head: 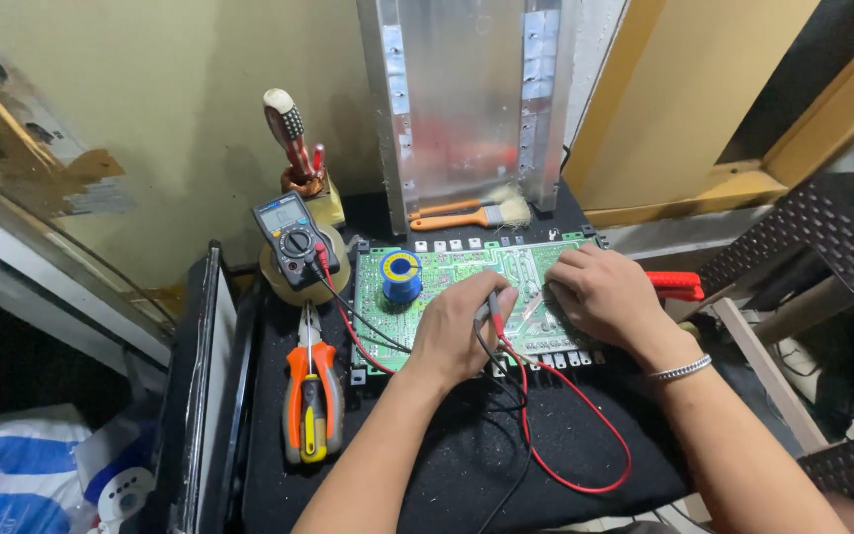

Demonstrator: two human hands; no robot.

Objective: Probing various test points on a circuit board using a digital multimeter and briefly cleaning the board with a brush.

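Note:
A green circuit board [467,267] lies on a black mat [447,445]. My left hand [462,331] rests on the board's near edge and grips a multimeter probe [493,309], its tip pointing at the board. My right hand [600,292] lies on the board's right part, fingers curled around a second probe whose tip shows near my fingertips. Red and black leads [585,405] run from the probes across the mat to a dark multimeter [294,237] at the board's left. A blue spool of solder wire [400,275] stands on the board.
Orange-handled pliers [311,396] lie left of the board. Two brushes [467,213] rest behind it against a metal panel [467,99]. A soldering iron [289,133] stands in a holder at the back. A red-handled tool [674,285] lies at right, beside a dark perforated stool [822,257].

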